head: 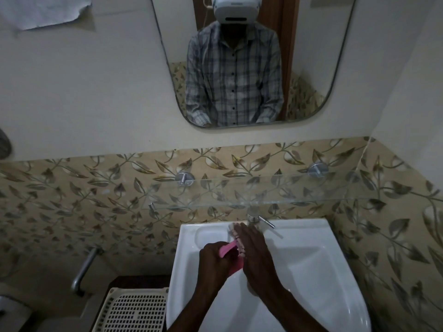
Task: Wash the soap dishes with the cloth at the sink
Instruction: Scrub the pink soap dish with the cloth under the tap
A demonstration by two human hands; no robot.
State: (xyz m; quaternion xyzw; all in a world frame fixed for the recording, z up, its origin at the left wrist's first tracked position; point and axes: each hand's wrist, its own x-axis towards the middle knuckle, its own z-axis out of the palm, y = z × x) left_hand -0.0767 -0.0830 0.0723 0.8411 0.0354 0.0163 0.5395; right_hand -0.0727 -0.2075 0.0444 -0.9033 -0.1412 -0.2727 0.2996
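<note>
White sink point(178, 271): left hand point(212, 259) curled round pink soap dish point(225, 250) over basin; right hand point(254, 252), fingers straight, presses flat against it. Cloth not clearly discernible. Likely scrubbing step. Next: rinse under tap point(254, 219), needs one hand freed.

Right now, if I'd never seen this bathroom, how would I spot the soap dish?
Look under the mirror to the white sink. Over its basin two hands meet: the soap dish is the flat piece the left hand grips, with the right hand laid against it. It is the only bright pink thing there, among white and brown.
</note>
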